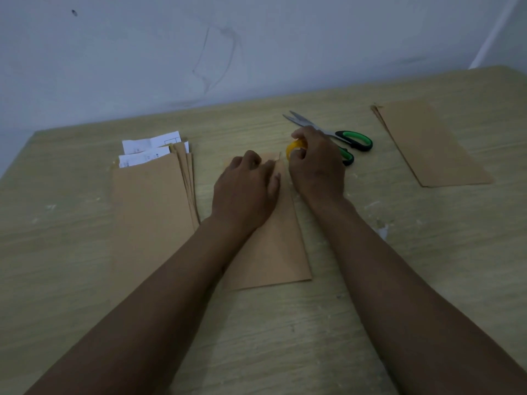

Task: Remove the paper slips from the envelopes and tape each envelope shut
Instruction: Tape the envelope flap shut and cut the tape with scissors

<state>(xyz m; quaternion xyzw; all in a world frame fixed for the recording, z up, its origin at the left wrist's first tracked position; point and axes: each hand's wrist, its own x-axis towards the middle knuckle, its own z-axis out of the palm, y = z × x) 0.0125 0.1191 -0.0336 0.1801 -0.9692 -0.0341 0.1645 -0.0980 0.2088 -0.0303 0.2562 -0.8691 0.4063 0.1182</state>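
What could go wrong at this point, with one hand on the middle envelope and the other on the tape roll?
1. The right hand grips the yellow tape roll while the left hand presses only the top of the middle envelope; pulling tape could shift it, so the strip might land crooked.
2. The scissors lie open just behind the right hand, so reaching back blindly risks a nick.
3. Dim lighting may hide the tape's end.
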